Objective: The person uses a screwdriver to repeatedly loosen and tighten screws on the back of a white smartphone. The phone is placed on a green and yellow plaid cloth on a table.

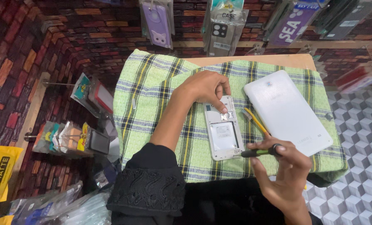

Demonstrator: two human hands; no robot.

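From the head camera, I see a small wooden table (294,61) draped with a green plaid cloth (152,96) that covers nearly all of its top; I judge the cloth is there to cushion the devices and keep small parts from rolling off.

Near the middle of the cloth lies an opened phone (222,129), back cover off, its long side running from the near edge towards the far edge. The empty battery bay and card slots face up.

My left hand (204,88) comes in across the cloth from the near left corner and rests on the far end of the phone, fingers curled and fingertips (224,109) pressing down by the card slots. That grip seems meant to pin the phone flat so it cannot slide.

My right hand (287,166) sits over the near right edge of the cloth, closed around a black-and-green screwdriver (259,152). The tool is held nearly level, its tip pointing left and touching the phone's near right corner, which suits working at a screw or seam there.

Just beside the phone's right side lies a yellow-handled brush (256,121), angled, bristles towards the far edge, within easy reach. Farther right, a white tablet (287,112) lies face down, slanted towards the right edge, apart from the phone.

Packaged phone cases (223,25) hang on the brick-patterned wall beyond the far edge.
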